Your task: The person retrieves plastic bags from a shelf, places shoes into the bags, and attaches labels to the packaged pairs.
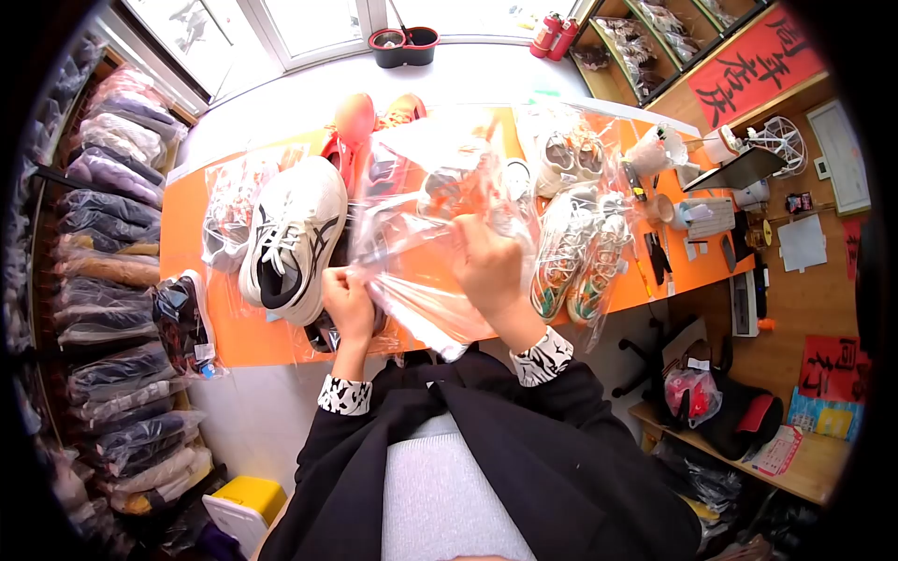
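Note:
A clear plastic bag (416, 245) is stretched between my two hands above the orange table (224, 323). My left hand (348, 301) is closed on its near left edge, beside a large pair of white sneakers with dark stripes (313, 210). Higher and to the right, my right hand (486, 266) is a fist gripping the crumpled plastic. Just right of that fist lie silver-white sneakers with green and orange soles (571, 257), wrapped in clear plastic. Bright red-orange shoes (354, 122) stand behind the bag. Part of a dark shoe is hidden under my left hand.
Bagged white shoes (561, 154) sit at the back, and another bagged pair (229, 220) at the left. Pens, a cup (660, 208) and a monitor (744, 170) crowd the right side. Shelves of bagged goods (108, 309) line the left wall. A mop bucket (404, 47) stands behind.

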`<action>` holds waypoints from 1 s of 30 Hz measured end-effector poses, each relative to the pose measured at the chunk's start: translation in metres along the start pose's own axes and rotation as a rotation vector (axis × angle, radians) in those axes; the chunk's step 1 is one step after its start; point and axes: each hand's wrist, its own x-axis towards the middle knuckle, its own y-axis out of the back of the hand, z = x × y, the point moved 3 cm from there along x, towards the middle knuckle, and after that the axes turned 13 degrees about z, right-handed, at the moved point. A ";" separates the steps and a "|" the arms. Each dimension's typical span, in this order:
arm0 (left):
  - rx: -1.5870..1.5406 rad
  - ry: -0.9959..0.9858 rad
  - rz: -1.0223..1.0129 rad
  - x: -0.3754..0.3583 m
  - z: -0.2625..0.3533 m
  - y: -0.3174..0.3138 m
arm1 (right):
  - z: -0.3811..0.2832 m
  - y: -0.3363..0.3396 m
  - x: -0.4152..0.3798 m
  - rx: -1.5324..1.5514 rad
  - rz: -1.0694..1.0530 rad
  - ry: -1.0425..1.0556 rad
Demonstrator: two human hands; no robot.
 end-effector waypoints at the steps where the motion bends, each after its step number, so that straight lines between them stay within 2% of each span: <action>1: 0.024 0.065 -0.017 0.002 -0.013 0.007 | -0.014 0.001 0.002 0.089 -0.016 0.070; 3: -0.076 0.216 0.018 0.006 -0.015 0.021 | -0.036 -0.007 -0.001 0.175 -0.010 0.138; 4: 0.145 -0.019 0.036 0.012 -0.047 0.031 | -0.044 -0.017 -0.007 0.183 -0.047 0.150; 5: -0.042 0.388 -0.044 0.010 -0.043 0.038 | -0.050 -0.028 -0.016 0.192 -0.084 0.162; 7: 0.428 0.052 0.016 0.010 -0.036 0.059 | -0.053 -0.050 -0.036 0.194 -0.182 0.137; 8: 0.431 0.048 0.016 0.009 -0.024 0.069 | -0.055 -0.054 -0.040 0.224 -0.167 0.136; 10: 0.776 -0.198 -0.067 0.004 0.020 0.081 | -0.055 -0.059 -0.048 0.255 -0.154 0.131; 11: 0.778 -0.196 -0.067 0.000 0.031 0.079 | -0.052 -0.061 -0.053 0.243 -0.178 0.137; 13: 0.396 -0.561 -0.259 -0.014 0.059 0.056 | -0.051 -0.063 -0.060 0.235 -0.211 0.152; 15: 0.283 -0.718 -0.463 -0.021 0.068 0.016 | -0.050 -0.061 -0.064 0.250 -0.210 0.154; 18: 0.295 -1.125 -0.457 -0.021 0.045 -0.047 | -0.061 -0.051 -0.060 0.296 -0.181 0.176; 20: 0.319 -1.204 -0.410 -0.018 0.050 -0.077 | -0.063 -0.044 -0.061 0.294 -0.228 0.189; 21: 0.111 -0.602 -0.597 -0.008 0.046 -0.092 | -0.064 -0.039 -0.059 0.295 -0.228 0.199; 24: 0.273 -0.996 -0.303 -0.007 0.106 -0.095 | -0.071 -0.021 -0.051 0.292 -0.245 0.207; 25: 0.156 -1.078 -0.141 -0.008 0.123 -0.092 | -0.074 -0.015 -0.048 0.292 -0.243 0.211; 27: 0.138 -0.999 -0.114 -0.014 0.142 -0.091 | -0.085 0.001 -0.040 0.401 -0.226 0.266; 29: 0.111 -0.923 -0.080 -0.015 0.167 -0.083 | -0.103 0.018 -0.033 0.385 -0.238 0.340; 30: 0.076 -0.953 -0.061 -0.018 0.166 -0.086 | -0.109 0.022 -0.034 0.389 -0.232 0.372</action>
